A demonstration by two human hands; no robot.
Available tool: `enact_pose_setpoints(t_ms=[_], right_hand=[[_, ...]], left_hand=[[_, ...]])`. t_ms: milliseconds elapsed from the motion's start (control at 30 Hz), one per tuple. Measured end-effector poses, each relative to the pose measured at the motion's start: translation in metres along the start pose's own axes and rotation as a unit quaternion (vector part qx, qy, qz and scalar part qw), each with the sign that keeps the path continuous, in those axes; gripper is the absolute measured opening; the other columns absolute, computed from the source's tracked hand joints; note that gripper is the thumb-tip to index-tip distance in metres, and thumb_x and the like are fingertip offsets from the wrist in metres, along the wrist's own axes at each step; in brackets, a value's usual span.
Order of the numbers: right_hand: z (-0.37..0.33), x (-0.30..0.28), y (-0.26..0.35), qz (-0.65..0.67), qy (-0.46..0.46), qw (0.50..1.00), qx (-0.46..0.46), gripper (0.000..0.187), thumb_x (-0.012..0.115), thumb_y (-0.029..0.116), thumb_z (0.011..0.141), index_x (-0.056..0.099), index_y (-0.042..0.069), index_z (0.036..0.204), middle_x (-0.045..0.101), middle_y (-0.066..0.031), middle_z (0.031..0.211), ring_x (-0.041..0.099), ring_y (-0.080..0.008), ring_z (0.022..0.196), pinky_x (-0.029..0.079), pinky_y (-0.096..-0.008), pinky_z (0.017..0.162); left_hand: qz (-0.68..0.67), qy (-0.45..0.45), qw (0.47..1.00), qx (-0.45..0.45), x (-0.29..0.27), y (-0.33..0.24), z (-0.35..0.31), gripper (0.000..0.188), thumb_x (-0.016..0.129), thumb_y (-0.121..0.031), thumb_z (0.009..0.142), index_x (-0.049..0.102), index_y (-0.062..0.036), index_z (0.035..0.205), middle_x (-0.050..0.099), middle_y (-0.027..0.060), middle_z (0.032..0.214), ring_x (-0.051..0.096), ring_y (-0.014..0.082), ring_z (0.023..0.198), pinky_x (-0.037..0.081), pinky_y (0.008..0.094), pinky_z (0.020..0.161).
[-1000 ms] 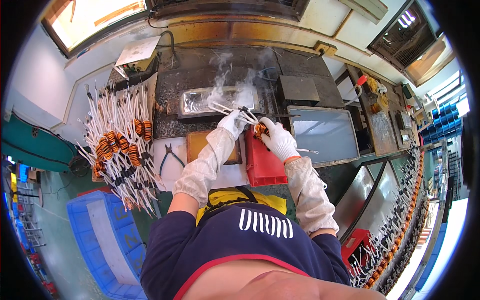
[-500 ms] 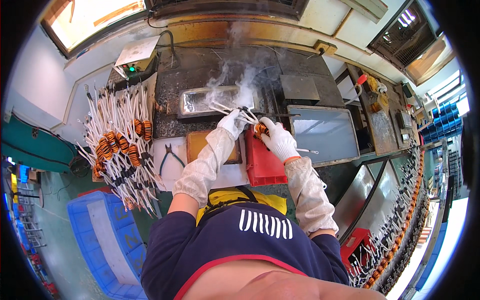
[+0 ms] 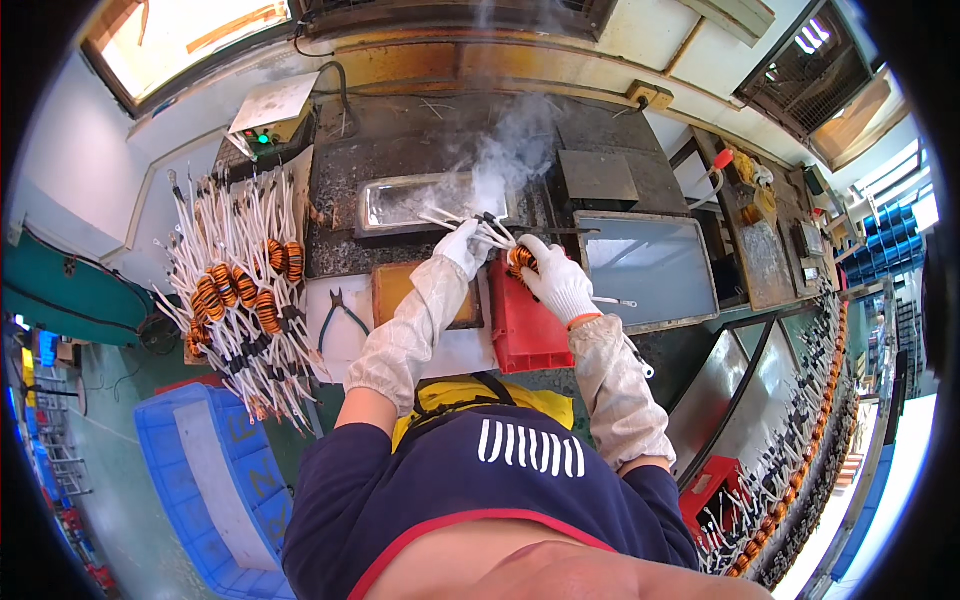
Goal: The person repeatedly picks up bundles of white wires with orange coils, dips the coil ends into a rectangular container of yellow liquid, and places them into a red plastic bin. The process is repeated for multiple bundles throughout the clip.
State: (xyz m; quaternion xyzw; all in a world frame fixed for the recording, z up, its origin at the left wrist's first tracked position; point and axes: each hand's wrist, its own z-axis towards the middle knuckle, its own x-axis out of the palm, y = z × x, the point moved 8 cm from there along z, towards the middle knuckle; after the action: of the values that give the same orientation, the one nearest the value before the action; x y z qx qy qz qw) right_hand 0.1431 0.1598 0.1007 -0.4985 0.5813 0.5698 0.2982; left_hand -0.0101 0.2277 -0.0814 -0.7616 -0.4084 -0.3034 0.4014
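Note:
My left hand (image 3: 463, 249), in a white glove, is closed around the white-sleeved leads of a copper-wound coil (image 3: 521, 260). The coil's ring is gripped by my right hand (image 3: 556, 282), also gloved, above a red plastic bin (image 3: 522, 318). The lead ends point up and left, at the near edge of a rectangular solder pot (image 3: 395, 205) with a shiny silvery surface. Whether the tips touch the metal I cannot tell. Smoke (image 3: 505, 160) rises over the pot's right part.
A pile of similar coils (image 3: 235, 290) with white leads lies at left. Pliers (image 3: 343, 315) rest beside a brownish block (image 3: 385, 290). Right of the bin is a grey-blue tray (image 3: 645, 265). A blue crate (image 3: 215, 480) stands lower left; many more coils (image 3: 800, 480) line the lower right.
The smoke has drifted to the right and spread. Both hands and the coil stay in nearly the same place.

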Motion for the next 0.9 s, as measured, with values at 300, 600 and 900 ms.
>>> enact_pose_setpoints(t_ms=[300,600,900], right_hand=[[0.002,0.0,-0.004,-0.004,-0.02,1.0,-0.017,0.047,0.061,0.03,0.087,0.045,0.029,0.132,0.059,-0.0195,0.107,0.063,-0.0443,0.093,0.052,-0.0516,0.077],[-0.025,-0.012,-0.015,0.003,-0.048,0.999,-0.01,0.045,0.062,0.029,0.086,0.047,0.028,0.129,0.059,-0.0188,0.103,0.063,-0.0441,0.088,0.052,-0.051,0.074],[-0.06,-0.016,-0.019,0.026,-0.071,0.997,0.019,0.047,0.064,0.028,0.085,0.048,0.028,0.129,0.059,-0.0172,0.105,0.063,-0.0433,0.089,0.052,-0.0501,0.076]], left_hand=[[-0.004,-0.033,0.999,0.004,0.002,-0.001,-0.005,0.01,0.061,-0.017,0.094,0.065,-0.0073,0.094,0.068,0.0043,0.082,0.065,0.0156,0.072,0.054,0.0263,0.057],[-0.003,-0.002,1.0,-0.022,0.02,0.018,-0.022,0.012,0.06,-0.017,0.095,0.063,-0.0059,0.096,0.067,0.0049,0.085,0.064,0.0157,0.071,0.055,0.0267,0.058],[0.034,0.045,0.997,-0.045,0.027,0.032,-0.038,0.009,0.063,-0.018,0.093,0.066,-0.0098,0.09,0.068,0.0024,0.081,0.063,0.0129,0.067,0.053,0.0265,0.055]])
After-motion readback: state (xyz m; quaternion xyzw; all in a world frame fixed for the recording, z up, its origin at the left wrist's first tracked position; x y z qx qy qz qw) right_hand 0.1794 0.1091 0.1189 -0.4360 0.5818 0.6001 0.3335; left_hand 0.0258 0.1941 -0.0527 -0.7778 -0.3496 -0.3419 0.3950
